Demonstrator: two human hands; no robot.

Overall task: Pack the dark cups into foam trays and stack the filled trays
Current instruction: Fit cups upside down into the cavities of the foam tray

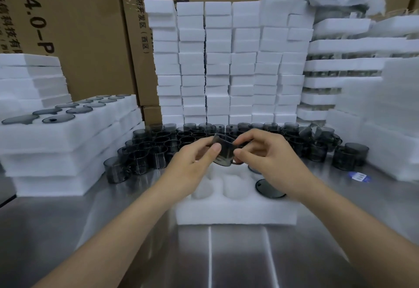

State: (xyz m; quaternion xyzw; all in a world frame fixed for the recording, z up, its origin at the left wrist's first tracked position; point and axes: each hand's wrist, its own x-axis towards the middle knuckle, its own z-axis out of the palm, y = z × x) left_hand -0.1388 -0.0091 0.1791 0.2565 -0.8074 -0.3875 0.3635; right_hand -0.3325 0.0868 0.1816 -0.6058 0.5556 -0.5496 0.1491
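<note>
Above the foam tray on the bench, both hands are pinching one dark cup: the left hand is gripping its wall with the thumb, the right hand is holding the other side. The cup is hanging tilted, so it could be missing its pocket and denting the foam, or slipping onto the loose cups crowded behind. At least one right pocket is already holding a cup; the others are standing empty. At the left, a stacked tray is carrying rows of cups
</note>
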